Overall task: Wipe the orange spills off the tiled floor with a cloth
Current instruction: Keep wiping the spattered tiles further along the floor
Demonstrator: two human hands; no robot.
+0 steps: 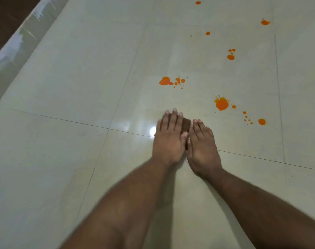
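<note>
Two bare hands are seen laid flat, side by side, on the tiled floor (66,83) a little below the middle of the frame. The left hand (168,139) is pressed palm down with its fingers (171,119) extended and held close together; the right hand (202,146) is placed just beside it, its fingers (198,126) likewise stretched forward and kept together, and the two thumbs are nearly touching. A small dark brown cloth (186,124) is glimpsed between and beneath the hands, mostly hidden under the left fingers, with one corner left exposed in the gap beside the right fingertips; it is pinned flat to the floor rather than pinched. Both forearms are seen reaching in from the bottom edge of the frame. Orange spills are scattered across the pale glossy tiles above and to the right of the hands: a blot with droplets (165,81) above the hands near the centre, a larger splash (221,103) to the upper right of them, a round drop with small specks (261,121) at centre right, and further spots (230,57) toward the upper right corner. None of these is touched by the cloth. A bright reflection is visible on the tile just left of the left hand. A light skirting strip (18,42) is seen running diagonally through the upper left.
</note>
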